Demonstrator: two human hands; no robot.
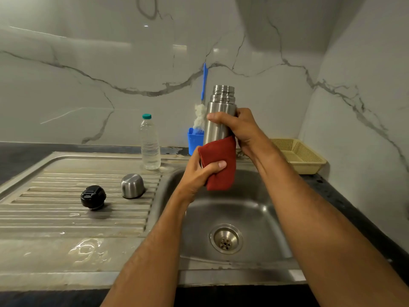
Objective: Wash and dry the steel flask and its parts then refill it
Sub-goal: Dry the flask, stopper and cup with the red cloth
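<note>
Steel flask (218, 120) upright above sink (261, 209), right hand (240, 131) grip clamped round it; left hand (202, 171) grip clamped on red cloth (221, 165) at base.

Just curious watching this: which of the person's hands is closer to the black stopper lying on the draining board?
Left. The left hand, gripping the red cloth, is right of the black stopper; the right hand holds the flask higher and farther right.
</note>
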